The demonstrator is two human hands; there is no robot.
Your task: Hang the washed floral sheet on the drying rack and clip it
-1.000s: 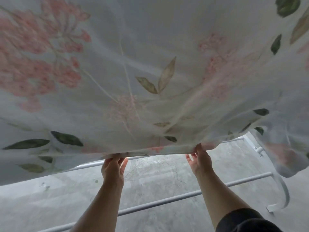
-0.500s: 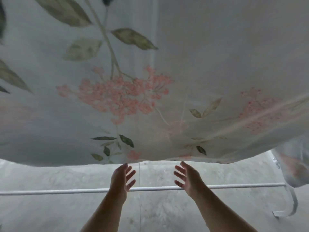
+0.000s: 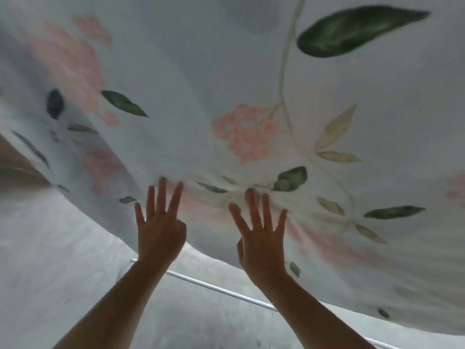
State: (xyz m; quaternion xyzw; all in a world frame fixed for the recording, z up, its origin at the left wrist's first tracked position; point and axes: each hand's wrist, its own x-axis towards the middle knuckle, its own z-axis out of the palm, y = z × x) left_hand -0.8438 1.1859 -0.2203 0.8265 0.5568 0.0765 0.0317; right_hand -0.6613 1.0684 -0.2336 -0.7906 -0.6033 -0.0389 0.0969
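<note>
The white floral sheet (image 3: 251, 84), printed with pink blossoms and green leaves, billows overhead and fills most of the view. My left hand (image 3: 159, 224) reaches up with its fingers straight and spread, fingertips touching the underside of the sheet. My right hand (image 3: 260, 235) does the same just to the right, fingers splayed against the fabric. Neither hand holds anything. A white rail of the drying rack (image 3: 221, 289) runs diagonally below the sheet, behind my forearms; the rest of the rack is hidden.
A grey concrete floor (image 3: 50, 260) lies below at the left and bottom. A brownish surface (image 3: 10, 157) shows at the far left edge, past the sheet's hem.
My hands let go of the sheet's edge a second ago and now press flat against its underside. The sheet has billowed lower and nearer, and the view has tilted upward.
</note>
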